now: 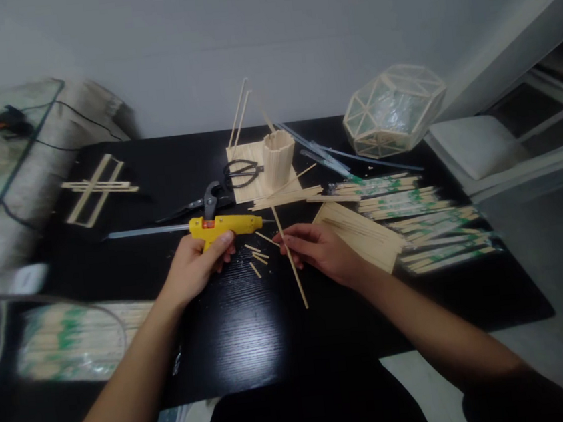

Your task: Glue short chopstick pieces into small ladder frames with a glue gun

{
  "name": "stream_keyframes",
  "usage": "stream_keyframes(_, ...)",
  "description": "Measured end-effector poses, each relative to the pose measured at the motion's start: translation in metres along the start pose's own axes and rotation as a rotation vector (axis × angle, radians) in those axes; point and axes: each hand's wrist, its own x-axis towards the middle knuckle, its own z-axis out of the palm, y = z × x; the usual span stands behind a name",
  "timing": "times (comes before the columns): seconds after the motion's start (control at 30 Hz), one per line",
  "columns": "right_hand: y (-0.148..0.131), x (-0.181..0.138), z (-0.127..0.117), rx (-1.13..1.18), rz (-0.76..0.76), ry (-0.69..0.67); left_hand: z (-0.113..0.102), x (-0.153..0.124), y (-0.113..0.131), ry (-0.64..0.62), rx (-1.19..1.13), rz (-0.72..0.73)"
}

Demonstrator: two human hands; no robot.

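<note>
My left hand (197, 265) is closed round the grip of a yellow glue gun (225, 225), whose nozzle points right toward a thin wooden stick (290, 258). My right hand (318, 247) pinches that stick near its middle; the stick runs from upper left to lower right above the black table (254, 335). Several short stick offcuts (258, 254) lie on the table between my two hands.
Behind the gun lie pliers (210, 198), scissors (242, 173), a small stick-walled cup (279, 159) on a wooden square. A flat stick panel (362, 235) and wrapped chopstick packets (418, 220) lie right; a faceted stick frame (394, 110) stands behind. A stick cross (98, 187) lies at back left, a chopstick bundle (68, 341) front left.
</note>
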Motion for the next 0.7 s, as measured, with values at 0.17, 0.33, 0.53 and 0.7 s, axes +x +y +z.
stream_keyframes(0.17,0.0008,-0.0002,-0.0003,-0.008,-0.004,-0.011,-0.0007,-0.0002,-0.0034,0.007,-0.006,-0.011)
stream_keyframes(0.33,-0.0003,-0.0009,0.0004,-0.003,-0.002,-0.021,-0.0013,-0.0001,-0.0056,0.013,-0.009,-0.027)
stream_keyframes(0.53,-0.0017,-0.001,0.0007,0.003,0.001,-0.025,-0.0008,-0.0003,-0.0053,0.01,0.001,-0.02)
stream_keyframes(0.7,0.0004,-0.0009,-0.0001,0.0,0.01,-0.016,-0.0017,0.0,-0.0083,0.009,0.008,-0.026)
